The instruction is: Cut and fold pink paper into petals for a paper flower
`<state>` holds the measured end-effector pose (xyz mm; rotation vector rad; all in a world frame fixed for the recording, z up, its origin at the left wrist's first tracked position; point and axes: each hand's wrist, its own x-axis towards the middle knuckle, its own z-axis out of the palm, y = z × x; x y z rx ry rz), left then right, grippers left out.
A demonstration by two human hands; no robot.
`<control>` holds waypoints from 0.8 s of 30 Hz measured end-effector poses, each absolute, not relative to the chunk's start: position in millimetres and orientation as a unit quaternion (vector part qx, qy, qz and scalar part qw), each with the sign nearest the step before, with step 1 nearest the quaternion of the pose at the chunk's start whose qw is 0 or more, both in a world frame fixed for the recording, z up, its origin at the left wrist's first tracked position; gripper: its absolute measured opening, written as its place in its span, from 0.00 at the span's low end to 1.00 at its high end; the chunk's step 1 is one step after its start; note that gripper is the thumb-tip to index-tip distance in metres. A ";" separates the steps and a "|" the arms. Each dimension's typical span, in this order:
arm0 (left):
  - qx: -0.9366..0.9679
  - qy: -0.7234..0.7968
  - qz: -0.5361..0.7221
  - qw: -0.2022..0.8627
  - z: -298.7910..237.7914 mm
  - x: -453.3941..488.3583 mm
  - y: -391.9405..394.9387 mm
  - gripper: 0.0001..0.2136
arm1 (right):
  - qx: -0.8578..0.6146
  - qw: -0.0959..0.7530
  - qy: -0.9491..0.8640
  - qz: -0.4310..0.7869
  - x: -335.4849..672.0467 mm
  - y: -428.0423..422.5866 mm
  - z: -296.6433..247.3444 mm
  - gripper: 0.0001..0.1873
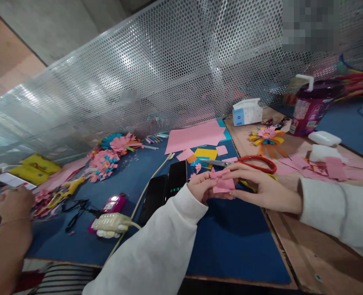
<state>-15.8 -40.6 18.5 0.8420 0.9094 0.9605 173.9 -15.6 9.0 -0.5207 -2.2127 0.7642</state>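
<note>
Between my two hands is a small pink piece of paper [224, 186], held a little above the blue table. My left hand [201, 186] pinches its left side, and my right hand [253, 184] grips its right and upper edge with the fingers stretched along it. Just beyond the hands lie red-handled scissors [258, 160], partly covered by my right hand. Small pink, orange and blue paper scraps and a yellow paper piece [206, 154] lie near the scissor blades. Behind them is a large pink sheet [195, 136].
Two black phones [177, 178] and a cable lie left of my hands. Paper flowers [104, 164] and yellow scissors [65, 191] sit further left, near another person's hand [15, 203]. At right are a tissue pack [247, 112], a paper flower [266, 137] and a purple cup [313, 107]. A perforated metal panel [156, 73] stands behind.
</note>
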 end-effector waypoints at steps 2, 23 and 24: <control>0.362 0.423 0.426 0.713 20.6 -15.9 -41.4 0.06 | -0.201 0.366 -0.863 0.284 173.8 -16.1 8.6 0.17; 0.592 0.471 0.488 0.436 14.9 -9.2 -50.6 0.11 | -0.304 0.459 -0.738 0.391 163.4 -24.5 -1.7 0.16; 0.592 0.474 0.489 0.431 15.0 -8.8 -51.0 0.10 | -0.308 0.453 -0.733 0.404 163.0 -24.8 -1.4 0.16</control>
